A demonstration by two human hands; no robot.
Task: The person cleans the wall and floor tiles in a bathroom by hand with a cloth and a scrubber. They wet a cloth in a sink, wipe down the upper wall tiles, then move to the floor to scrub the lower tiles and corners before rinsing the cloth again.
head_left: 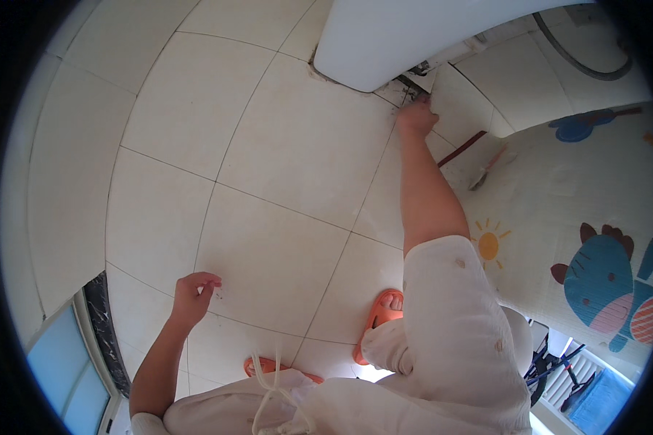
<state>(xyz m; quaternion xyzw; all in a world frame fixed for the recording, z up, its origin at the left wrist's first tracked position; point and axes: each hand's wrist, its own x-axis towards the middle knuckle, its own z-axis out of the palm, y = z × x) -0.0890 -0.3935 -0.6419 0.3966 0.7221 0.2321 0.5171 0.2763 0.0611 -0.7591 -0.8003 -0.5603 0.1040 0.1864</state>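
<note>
My right arm reaches forward to the foot of a smooth white fixture (399, 43) with a curved lower edge. Beside that edge, my right hand (417, 117) is closed low at the tiled floor, next to a dark, dirty gap (412, 85). Whether its fingers hold anything is hidden. My left hand (194, 296) hovers over the floor on the left, its fingers curled towards the thumb in a pinch. Anything between those fingertips is too small to make out. A few tiny dark specks (220, 294) show just beside them.
A grey hose (588, 65) curves along the wall at the back right. A cover with cartoon animals (544, 196) stands close to my right arm, with a dark red strip (463, 148) and a slim orange-and-white thing (488, 170) beside it. Orange slippers (374, 319) are on my feet.
</note>
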